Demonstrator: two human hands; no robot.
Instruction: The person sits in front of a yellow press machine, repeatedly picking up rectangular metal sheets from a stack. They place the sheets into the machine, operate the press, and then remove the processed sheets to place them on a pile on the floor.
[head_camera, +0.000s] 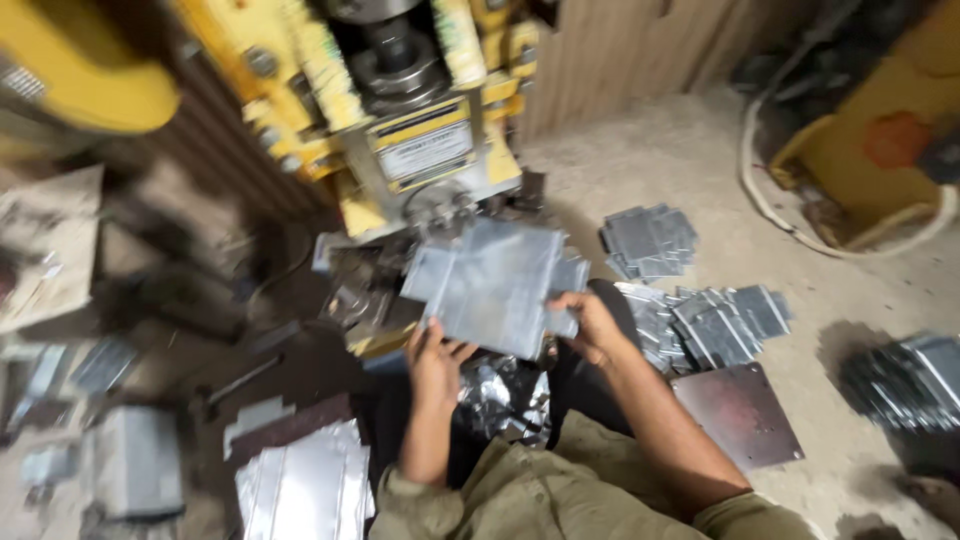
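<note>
I see both of my forearms reaching forward from rolled-up olive sleeves, bare from the elbow down. My left hand (437, 362) is raised with the wrist nearly straight, fingers curled upward and the thumb pressed forward in a pinch. My right hand (590, 328) sits a little higher and farther out, its forearm angling in from the lower right, fingers bent inward in a grip. The two hands are near each other but apart.
</note>
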